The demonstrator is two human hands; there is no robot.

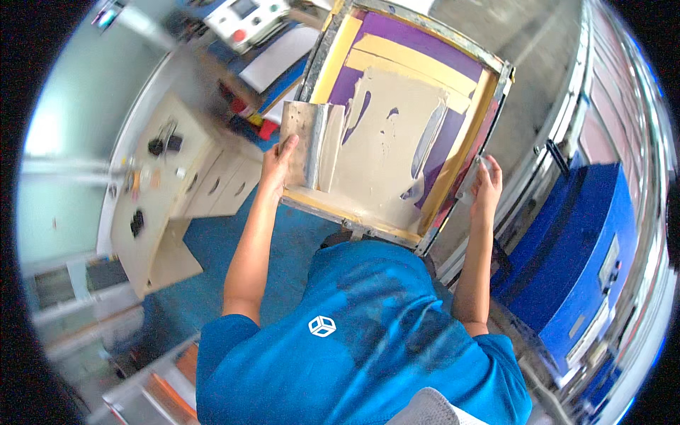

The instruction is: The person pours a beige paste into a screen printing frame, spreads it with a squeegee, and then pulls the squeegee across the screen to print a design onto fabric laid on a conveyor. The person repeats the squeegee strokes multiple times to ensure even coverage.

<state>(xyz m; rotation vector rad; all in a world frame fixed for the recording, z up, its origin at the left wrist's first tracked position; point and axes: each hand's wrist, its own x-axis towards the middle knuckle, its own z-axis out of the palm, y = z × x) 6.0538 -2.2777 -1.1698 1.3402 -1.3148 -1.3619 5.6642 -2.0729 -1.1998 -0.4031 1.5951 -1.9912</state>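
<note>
A screen-printing frame [333,207] is tilted in front of me, with purple mesh, yellow tape strips and a metal rim. Thick beige ink [375,152] covers the middle of its mesh, with a few bare purple patches. At its left side, my left hand [278,164] grips a squeegee [301,142], thumb on the wide, ink-stained face; the fingers behind are hidden. Beige ink coats the blade side of the squeegee, which rests over the frame's left part. My right hand [485,185] is curled at the right rim of the frame, fingers bent around the edge.
A white control box [244,21] with a red button stands at the far left. Left of me is a cream desk [159,170] with drawers and small items on top. A large blue machine [567,248] stands at the right, beside metal rails. A blue floor [219,273] lies below.
</note>
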